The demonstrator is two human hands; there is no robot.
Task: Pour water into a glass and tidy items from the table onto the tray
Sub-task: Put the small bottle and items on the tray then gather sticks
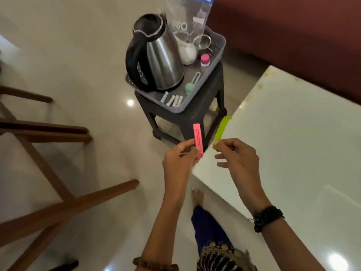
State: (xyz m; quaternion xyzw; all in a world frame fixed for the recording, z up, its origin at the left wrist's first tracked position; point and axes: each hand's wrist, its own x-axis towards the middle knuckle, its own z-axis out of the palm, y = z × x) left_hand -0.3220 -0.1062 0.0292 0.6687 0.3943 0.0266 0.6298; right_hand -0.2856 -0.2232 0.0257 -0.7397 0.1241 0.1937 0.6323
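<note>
My left hand (180, 159) pinches the lower end of a pink clip (197, 138), held upright. My right hand (237, 156) pinches the lower end of a lime-green clip (222, 130), tilted to the right. Both clips hang in the air by the white table's corner (293, 153), below the grey tray (215, 55). The tray rests on a dark stool (205, 112) and holds a steel kettle (162, 61), a glass with white contents (187, 49), a clear pouch (188, 16), a small strainer (204, 42), a pink-capped jar (205, 60), a teal scoop (190, 86) and several white sachets (173, 99).
Wooden chair legs (64, 208) cross the floor at the left. A dark red sofa (293, 36) runs behind the table at the upper right. My foot (197, 196) stands on the glossy tiled floor between stool and table.
</note>
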